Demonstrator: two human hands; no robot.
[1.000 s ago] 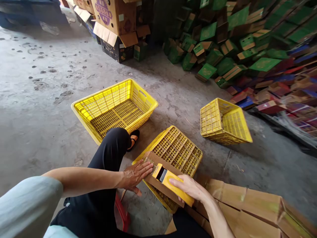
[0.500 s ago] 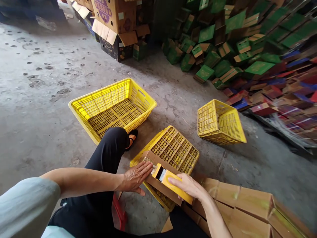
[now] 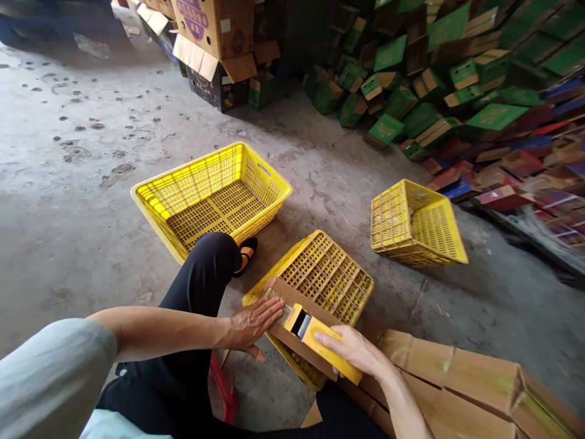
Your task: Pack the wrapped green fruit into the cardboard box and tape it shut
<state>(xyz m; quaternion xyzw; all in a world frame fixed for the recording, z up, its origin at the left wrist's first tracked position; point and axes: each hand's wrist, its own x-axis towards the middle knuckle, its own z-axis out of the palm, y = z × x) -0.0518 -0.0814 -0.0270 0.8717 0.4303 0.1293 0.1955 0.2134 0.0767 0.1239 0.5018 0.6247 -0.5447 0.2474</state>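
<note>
My left hand [image 3: 254, 323] lies flat, fingers stretched out, over the near-left end of a narrow cardboard box [image 3: 315, 360]. Wrapped round a yellow tape dispenser [image 3: 315, 338] is my right hand [image 3: 350, 350]; the dispenser's front end rests on the box just beyond my left fingertips. A strip of clear tape [image 3: 287, 311] shows between the fingertips and the dispenser. Under the box, an upturned yellow crate [image 3: 333, 268] serves as its support. The underside of the box is hidden.
An open yellow crate [image 3: 150, 204] stands beyond my left knee, and another yellow crate [image 3: 388, 225] lies tipped at right. Flattened-looking brown cartons [image 3: 479, 372] sit at lower right. Green boxes [image 3: 386, 128] and red-blue boxes [image 3: 507, 198] are heaped behind. A red stool [image 3: 222, 390] shows below me.
The whole view has shifted slightly, so the background sits a little differently. My left hand stays flat on the box and my right hand keeps hold of the tape dispenser in nearly the same place.
</note>
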